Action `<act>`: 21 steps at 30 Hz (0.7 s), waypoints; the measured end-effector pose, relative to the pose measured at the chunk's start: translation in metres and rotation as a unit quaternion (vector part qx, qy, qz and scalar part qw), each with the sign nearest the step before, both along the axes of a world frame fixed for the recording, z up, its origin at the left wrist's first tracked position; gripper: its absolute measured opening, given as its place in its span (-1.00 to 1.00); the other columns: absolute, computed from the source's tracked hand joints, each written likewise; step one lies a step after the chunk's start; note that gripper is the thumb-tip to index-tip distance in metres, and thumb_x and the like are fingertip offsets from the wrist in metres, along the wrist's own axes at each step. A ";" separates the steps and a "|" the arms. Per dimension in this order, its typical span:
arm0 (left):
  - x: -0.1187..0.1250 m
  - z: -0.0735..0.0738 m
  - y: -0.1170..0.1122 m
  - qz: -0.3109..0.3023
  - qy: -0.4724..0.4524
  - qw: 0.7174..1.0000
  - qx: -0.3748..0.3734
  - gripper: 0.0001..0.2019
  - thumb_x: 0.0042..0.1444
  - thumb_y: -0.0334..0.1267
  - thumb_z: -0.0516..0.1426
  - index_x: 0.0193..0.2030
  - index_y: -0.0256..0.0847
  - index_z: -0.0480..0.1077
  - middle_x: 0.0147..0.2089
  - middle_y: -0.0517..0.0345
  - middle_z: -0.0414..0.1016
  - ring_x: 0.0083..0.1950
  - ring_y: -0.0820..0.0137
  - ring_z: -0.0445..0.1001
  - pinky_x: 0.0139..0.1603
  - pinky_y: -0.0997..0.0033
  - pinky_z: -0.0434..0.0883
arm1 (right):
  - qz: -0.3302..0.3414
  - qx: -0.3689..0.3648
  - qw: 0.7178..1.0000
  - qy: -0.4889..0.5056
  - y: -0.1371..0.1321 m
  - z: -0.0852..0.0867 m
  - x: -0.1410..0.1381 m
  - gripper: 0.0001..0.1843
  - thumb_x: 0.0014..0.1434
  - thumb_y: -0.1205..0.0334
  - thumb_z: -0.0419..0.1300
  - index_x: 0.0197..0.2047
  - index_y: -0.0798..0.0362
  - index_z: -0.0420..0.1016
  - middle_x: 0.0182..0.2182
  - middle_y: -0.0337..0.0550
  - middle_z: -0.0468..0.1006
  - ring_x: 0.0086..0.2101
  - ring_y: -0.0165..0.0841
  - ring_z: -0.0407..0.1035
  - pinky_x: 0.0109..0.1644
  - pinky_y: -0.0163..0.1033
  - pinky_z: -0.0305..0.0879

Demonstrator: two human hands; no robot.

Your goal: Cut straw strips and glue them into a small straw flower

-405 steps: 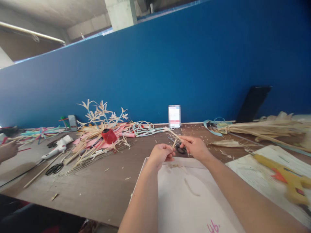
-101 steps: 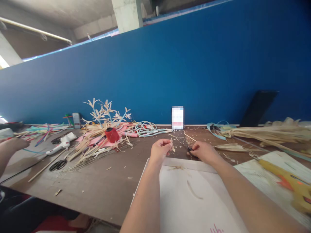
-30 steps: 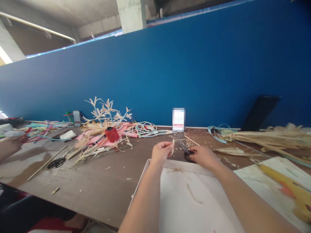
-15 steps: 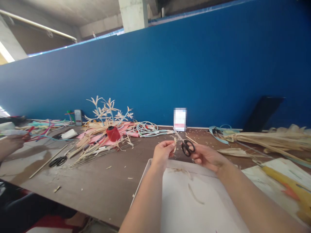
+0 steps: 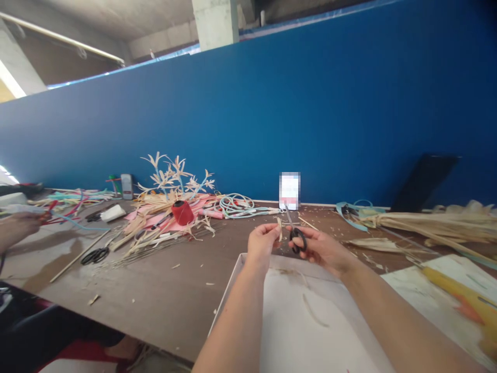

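Observation:
Between the thumb and fingers of my left hand is a small pale strip of dried husk, held upright. My right hand grips black-handled scissors, its fingers at the handle loops and the blades pointing up and away. The scissors are just right of the husk strip; whether the blades touch it I cannot tell. Below both hands lies a white shallow box or tray, with a thin curved fibre on its surface.
Left of centre stand husk flowers beside a red thread spool and coiled pale-blue cords. A second pair of scissors lies farther left, near another person's hand. A lit phone leans on the blue partition. Husk bundles lie right.
My right hand has turned the scissors, so the blades point more steeply upward, and the handles have moved slightly left. My left hand keeps its pinch on the husk strip.

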State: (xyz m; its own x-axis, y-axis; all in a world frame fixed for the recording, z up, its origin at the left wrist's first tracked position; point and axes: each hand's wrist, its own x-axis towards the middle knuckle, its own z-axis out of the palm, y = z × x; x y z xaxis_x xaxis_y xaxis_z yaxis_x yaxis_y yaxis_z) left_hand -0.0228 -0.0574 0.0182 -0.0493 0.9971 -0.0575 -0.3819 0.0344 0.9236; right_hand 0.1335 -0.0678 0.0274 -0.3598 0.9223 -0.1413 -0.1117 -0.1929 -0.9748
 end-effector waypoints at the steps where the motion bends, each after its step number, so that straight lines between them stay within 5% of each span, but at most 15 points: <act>1: -0.002 0.000 0.001 0.012 -0.003 1.000 -0.002 -0.72 -0.21 -0.22 0.26 -0.34 -0.35 0.43 -0.49 0.18 0.37 -0.52 0.59 0.32 -0.50 0.60 0.31 | -0.005 0.010 1.000 -0.018 0.000 0.000 0.000 -0.44 -0.07 0.14 0.29 0.04 -0.01 0.34 -0.33 -0.13 0.50 -0.58 -0.57 0.24 -0.65 -0.47 -0.03; 8: -0.011 0.001 0.003 0.032 -0.038 0.999 -0.013 -0.70 -0.25 -0.21 0.28 -0.34 -0.33 0.43 -0.44 0.14 0.41 -0.46 0.55 0.37 -0.55 0.63 0.28 | 0.019 0.095 0.987 -0.131 -0.008 0.003 -0.011 -0.45 -0.07 0.03 0.26 -0.01 0.06 0.36 -0.48 -0.22 0.43 -0.58 -0.53 0.13 -0.60 -0.40 -0.04; 21: -0.013 -0.001 0.006 0.056 -0.065 0.996 0.012 -0.70 -0.26 -0.19 0.28 -0.37 -0.32 0.44 -0.41 0.15 0.40 -0.47 0.59 0.31 -0.54 0.65 0.24 | 0.021 0.106 0.978 -0.179 -0.009 0.003 -0.014 -0.47 -0.05 -0.07 0.22 -0.04 0.01 0.38 -0.49 -0.26 0.36 -0.53 -0.50 0.09 -0.57 -0.39 -0.06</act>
State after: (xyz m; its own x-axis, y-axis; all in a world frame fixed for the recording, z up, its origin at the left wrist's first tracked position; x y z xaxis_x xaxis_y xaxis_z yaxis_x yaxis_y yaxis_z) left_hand -0.0360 -0.0512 0.0177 -0.1531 0.9871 -0.0474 -0.4981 -0.0357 0.8664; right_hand 0.1194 -0.0765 0.0305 -0.3600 0.9301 -0.0721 0.2474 0.0207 -0.9687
